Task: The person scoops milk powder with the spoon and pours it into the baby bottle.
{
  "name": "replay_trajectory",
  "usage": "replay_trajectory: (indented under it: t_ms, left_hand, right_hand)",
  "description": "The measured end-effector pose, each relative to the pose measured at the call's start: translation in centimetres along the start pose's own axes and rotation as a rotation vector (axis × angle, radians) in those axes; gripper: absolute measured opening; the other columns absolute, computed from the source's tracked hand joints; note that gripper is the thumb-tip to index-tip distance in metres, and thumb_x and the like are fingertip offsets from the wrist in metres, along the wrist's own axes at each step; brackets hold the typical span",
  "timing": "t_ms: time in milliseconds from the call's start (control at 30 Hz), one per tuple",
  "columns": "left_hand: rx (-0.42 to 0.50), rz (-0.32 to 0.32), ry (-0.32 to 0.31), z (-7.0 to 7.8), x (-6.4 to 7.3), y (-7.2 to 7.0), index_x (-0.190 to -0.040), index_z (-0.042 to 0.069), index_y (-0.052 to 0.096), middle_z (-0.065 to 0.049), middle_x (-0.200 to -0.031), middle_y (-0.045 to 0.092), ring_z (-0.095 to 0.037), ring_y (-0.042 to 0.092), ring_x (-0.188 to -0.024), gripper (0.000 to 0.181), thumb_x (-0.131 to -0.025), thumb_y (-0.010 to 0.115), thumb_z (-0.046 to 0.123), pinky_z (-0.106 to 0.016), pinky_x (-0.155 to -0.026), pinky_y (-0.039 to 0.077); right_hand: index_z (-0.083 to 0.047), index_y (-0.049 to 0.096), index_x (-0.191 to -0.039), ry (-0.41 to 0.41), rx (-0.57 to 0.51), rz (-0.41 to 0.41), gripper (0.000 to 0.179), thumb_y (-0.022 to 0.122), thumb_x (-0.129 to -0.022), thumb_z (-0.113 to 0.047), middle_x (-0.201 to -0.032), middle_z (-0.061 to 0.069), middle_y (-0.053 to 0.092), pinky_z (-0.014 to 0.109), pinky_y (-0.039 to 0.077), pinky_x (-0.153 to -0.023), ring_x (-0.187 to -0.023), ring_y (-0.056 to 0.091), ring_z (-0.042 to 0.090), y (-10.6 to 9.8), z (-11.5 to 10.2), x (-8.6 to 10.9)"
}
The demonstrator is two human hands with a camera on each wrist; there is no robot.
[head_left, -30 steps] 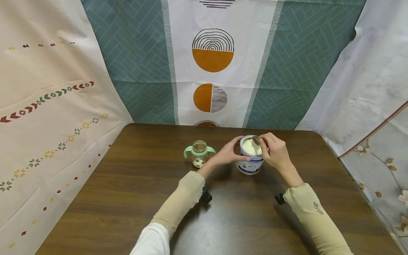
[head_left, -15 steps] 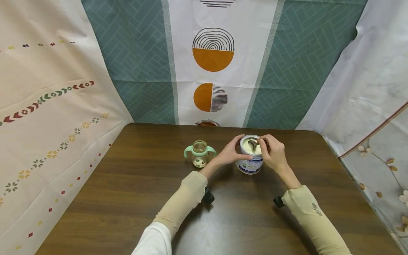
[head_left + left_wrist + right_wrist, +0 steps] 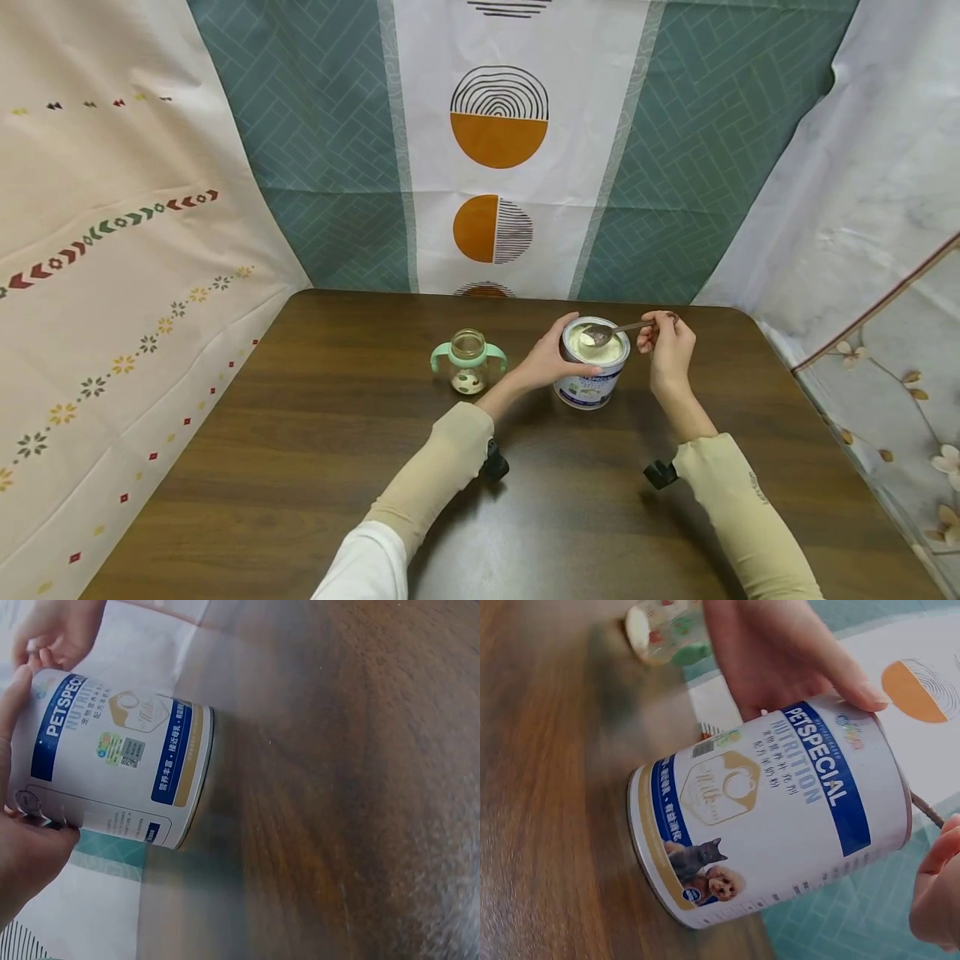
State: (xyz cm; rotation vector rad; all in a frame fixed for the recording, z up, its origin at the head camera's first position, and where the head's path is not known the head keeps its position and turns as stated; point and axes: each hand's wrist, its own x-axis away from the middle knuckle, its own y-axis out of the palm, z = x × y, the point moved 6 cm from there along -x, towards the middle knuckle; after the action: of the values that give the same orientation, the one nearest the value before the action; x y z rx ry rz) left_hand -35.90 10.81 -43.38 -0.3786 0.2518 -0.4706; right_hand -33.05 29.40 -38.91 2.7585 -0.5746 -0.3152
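A white and blue milk powder can [image 3: 587, 388], lidless and full of pale powder [image 3: 604, 353], stands on the table. Curved round its left side, my left hand [image 3: 542, 363] grips it near the rim, thumb in front. My right hand [image 3: 672, 353] pinches the handle end of a metal spoon [image 3: 597, 336] at the right of the can. The spoon's bowl is over the powder, with pale powder showing at its left part; whether it touches the powder below I cannot tell. In the right wrist view, only the spoon's handle [image 3: 928, 810] shows beyond the rim.
To the left of the can stands a lidless baby bottle [image 3: 468, 367] with green handles and some pale contents low inside. The brown wooden table [image 3: 315, 433] ends at patterned cloths behind and at the sides.
My right hand has moved right, away from the rim. The spoon, dipped in the powder before, has come up and its handle now lies flatter. The left hand keeps its grip.
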Motion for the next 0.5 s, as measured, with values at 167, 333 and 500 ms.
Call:
replay_trajectory:
  t_ms: [167,333,500]
  left_hand:
    - [0.002,0.005,-0.011,0.0,0.1,0.0,-0.153,0.022,0.022,-0.011,-0.145,0.047,-0.025,0.049,-0.129,0.098,-0.076,0.082,0.03,-0.041,-0.106,0.043]
    - [0.0,0.005,-0.005,0.2,0.0,0.0,-0.153,0.02,0.023,-0.011,-0.144,0.048,-0.024,0.05,-0.128,0.096,-0.077,0.082,0.03,-0.04,-0.106,0.044]
    - [0.009,0.002,-0.014,0.2,0.1,0.0,-0.152,0.023,0.023,-0.012,-0.144,0.048,-0.025,0.05,-0.128,0.095,-0.078,0.081,0.029,-0.039,-0.106,0.044]
  right_hand:
    - [-0.003,0.061,-0.077,0.256,-0.279,-0.046,0.035,0.039,-0.102,-0.011,-0.06,0.001,0.053,0.015,0.041,-0.044,-0.049,0.049,0.009,-0.1,0.7,0.1]
    - [-0.004,0.063,-0.077,0.42,-0.348,-0.099,0.04,0.036,-0.104,-0.015,-0.063,0.001,0.054,0.016,0.044,-0.049,-0.052,0.05,0.009,-0.1,1.4,0.2]
    - [-0.004,0.062,-0.076,0.519,-0.342,-0.09,0.043,0.033,-0.105,-0.015,-0.065,0.002,0.053,0.017,0.044,-0.05,-0.054,0.05,0.01,-0.4,2.0,0.5]
